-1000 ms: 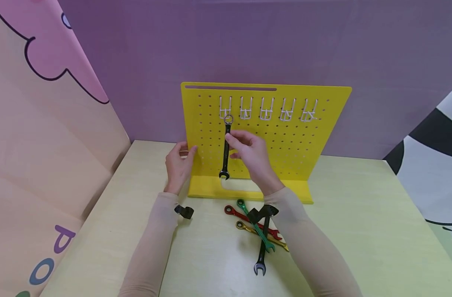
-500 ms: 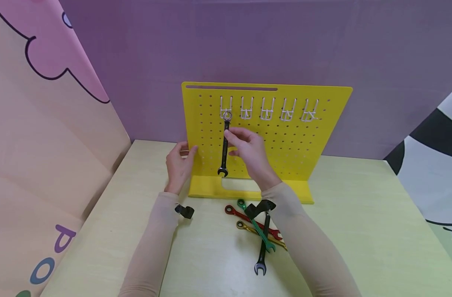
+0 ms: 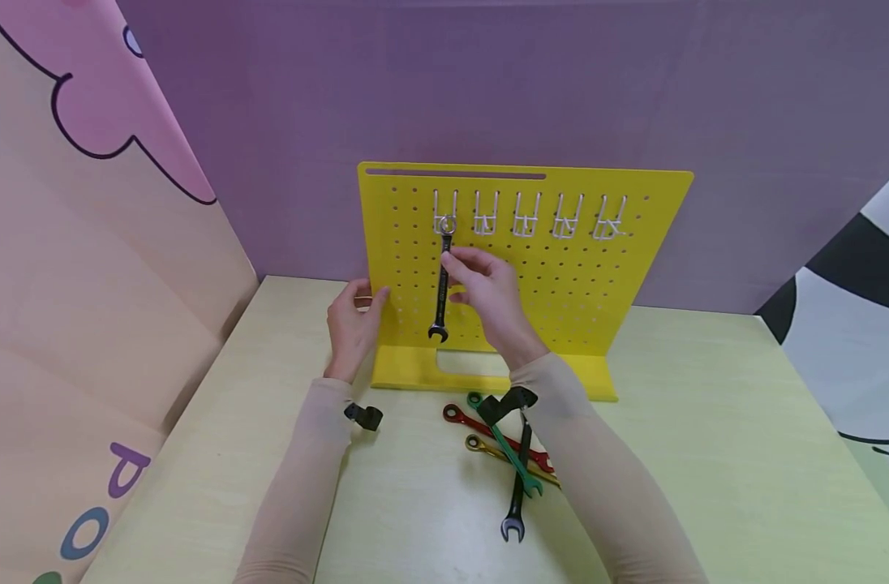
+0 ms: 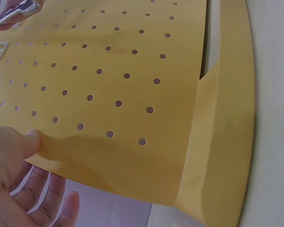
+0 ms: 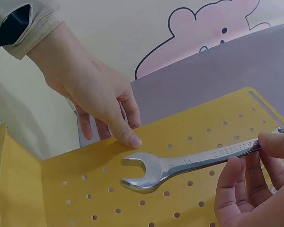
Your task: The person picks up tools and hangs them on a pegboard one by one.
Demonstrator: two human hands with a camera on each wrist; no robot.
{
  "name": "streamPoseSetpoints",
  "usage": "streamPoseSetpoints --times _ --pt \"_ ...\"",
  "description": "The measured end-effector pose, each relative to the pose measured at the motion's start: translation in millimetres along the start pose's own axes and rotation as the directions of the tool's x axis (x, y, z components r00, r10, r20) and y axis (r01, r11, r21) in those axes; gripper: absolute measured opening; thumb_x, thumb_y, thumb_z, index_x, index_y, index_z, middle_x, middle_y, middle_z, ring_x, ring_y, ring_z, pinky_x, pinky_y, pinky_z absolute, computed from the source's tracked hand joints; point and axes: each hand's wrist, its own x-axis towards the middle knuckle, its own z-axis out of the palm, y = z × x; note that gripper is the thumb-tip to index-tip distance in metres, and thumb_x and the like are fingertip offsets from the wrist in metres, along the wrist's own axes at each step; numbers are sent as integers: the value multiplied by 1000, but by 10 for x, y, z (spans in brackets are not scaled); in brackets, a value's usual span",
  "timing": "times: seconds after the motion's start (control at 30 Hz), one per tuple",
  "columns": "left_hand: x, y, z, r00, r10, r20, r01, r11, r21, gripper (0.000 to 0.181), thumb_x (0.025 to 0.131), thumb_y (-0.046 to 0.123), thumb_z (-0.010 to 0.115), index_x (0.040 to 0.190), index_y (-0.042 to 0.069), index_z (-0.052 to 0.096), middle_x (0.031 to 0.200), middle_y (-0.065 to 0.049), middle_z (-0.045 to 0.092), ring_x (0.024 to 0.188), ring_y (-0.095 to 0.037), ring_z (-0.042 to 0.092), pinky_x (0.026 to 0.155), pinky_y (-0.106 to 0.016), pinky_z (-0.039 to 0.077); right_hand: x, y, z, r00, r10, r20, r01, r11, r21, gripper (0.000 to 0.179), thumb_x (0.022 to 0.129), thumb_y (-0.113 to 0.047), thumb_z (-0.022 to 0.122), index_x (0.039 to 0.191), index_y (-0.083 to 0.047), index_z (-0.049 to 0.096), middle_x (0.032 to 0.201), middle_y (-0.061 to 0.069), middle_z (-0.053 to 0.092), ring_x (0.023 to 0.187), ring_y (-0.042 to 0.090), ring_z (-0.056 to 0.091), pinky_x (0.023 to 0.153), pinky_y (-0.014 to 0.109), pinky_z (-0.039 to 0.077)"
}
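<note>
My right hand (image 3: 494,300) pinches a combination wrench (image 3: 442,292) by its upper shaft, thumb in front. It hangs nearly upright, ring end up, open end down; the right wrist view shows a shiny metal shaft (image 5: 189,163) marked 14. The ring overlaps the leftmost white wire hook (image 3: 435,203); whether it is on the hook cannot be told. A yellow pegboard (image 3: 645,243) stands behind it. At the board's left edge, my left hand (image 3: 352,328) grips it, the thumb on the front face and the fingers behind, as the left wrist view (image 4: 9,175) shows.
Several more white wire hooks (image 3: 517,212) line the board's upper part. In front of its base, a red wrench (image 3: 470,422), a green wrench (image 3: 506,446), a gold wrench (image 3: 488,448) and a dark wrench (image 3: 516,499) lie crossed on the pale table (image 3: 707,446). A purple wall (image 3: 488,81) rises behind.
My right hand has moved slightly up and left with the wrench, bringing its ring from below the leftmost hook to overlapping it. The left hand stays at the board's edge.
</note>
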Motion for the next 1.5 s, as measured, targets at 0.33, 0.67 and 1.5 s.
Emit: streamPoseSetpoints --times 0.33,0.67,1.5 --pt "1 14 12 1000 -9 -2 9 1000 3 32 102 26 75 124 3 72 117 -18 74 107 -35 70 93 -47 61 42 31 14 1000 -2 5 2 1000 26 34 104 -27 71 132 -7 71 112 -3 69 95 15 64 75 25 60" --pt "11 21 30 1000 -18 3 18 1000 1 32 102 26 74 125 4 71 119 -17 73 108 -34 69 94 -46 61 92 33 -1 1000 0 -21 0 1000 -3 31 104 -27 72 128 -9 72 107 -6 70 92 13 64 78 29 60" --pt "-16 -23 32 1000 -25 -1 25 1000 -13 32 103 28 74 125 5 72 118 -16 73 108 -34 69 95 -47 61 247 170 15 996 -81 -39 75 987 -146 32 104 -34 71 126 -10 74 105 -3 71 94 16 64 81 39 62"
